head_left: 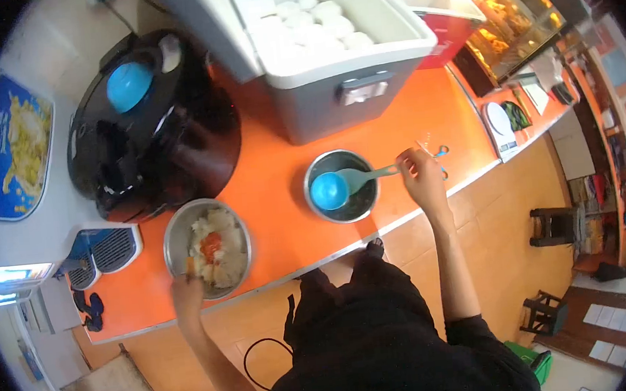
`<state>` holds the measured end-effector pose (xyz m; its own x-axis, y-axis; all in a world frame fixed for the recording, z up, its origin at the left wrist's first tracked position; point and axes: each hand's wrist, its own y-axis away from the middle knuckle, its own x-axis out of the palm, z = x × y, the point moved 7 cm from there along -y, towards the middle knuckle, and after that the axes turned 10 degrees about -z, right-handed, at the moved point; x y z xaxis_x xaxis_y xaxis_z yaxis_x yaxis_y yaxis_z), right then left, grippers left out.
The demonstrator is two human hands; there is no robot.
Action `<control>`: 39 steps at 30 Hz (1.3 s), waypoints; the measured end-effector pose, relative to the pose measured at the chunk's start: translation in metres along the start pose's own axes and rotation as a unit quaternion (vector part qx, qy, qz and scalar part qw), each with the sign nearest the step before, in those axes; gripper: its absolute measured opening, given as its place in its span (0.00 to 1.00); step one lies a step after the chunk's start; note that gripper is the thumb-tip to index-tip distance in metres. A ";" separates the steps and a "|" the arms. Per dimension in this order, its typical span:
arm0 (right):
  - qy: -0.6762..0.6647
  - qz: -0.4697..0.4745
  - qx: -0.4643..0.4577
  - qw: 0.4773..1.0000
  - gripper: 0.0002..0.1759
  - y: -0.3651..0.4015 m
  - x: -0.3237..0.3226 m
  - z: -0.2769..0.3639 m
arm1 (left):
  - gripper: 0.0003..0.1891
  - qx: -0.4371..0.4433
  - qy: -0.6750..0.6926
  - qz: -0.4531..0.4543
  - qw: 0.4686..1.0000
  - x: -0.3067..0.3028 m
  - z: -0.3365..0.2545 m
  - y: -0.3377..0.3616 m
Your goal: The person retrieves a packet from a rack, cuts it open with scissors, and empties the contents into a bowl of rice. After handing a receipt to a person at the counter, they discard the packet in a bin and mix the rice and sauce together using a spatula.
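My left hand (187, 292), blurred, is at the near rim of a steel bowl (169, 245) on the left. Its fingers are closed by a small yellow-orange piece whose kind I cannot make out. In that bowl lies white rice (224, 266) with an orange-red topping (211, 247) in the middle. On the right, my right hand (421, 175) is closed at the handle end of a turquoise rice paddle (358, 180). The paddle's head reaches into a second steel bowl (363, 210), beside a blue cup (329, 191). Liquid or dark contents in this bowl are hard to see.
A black rice cooker (197, 142) with a blue bowl (129, 86) on its lid stands back left. Behind the bowls is an open grey cooler (335, 104) with white wrapped lumps inside. Scissors (441, 152) and a white scale (501, 130) lie to the right. The counter's edge (301, 271) runs before me.
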<state>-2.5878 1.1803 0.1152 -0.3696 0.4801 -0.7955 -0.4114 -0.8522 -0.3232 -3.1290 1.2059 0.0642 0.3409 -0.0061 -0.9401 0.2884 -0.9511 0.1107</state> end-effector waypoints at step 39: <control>0.078 0.005 0.154 0.985 0.22 0.038 0.031 -0.254 | 0.18 0.151 0.478 0.319 0.804 0.307 -0.467 0.181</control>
<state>-2.4034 1.1099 -0.0521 -0.2524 0.4139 -0.8746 -0.6507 -0.7416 -0.1632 -2.5542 1.1758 -0.0540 0.9071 -0.4200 -0.0288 -0.3999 -0.8810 0.2529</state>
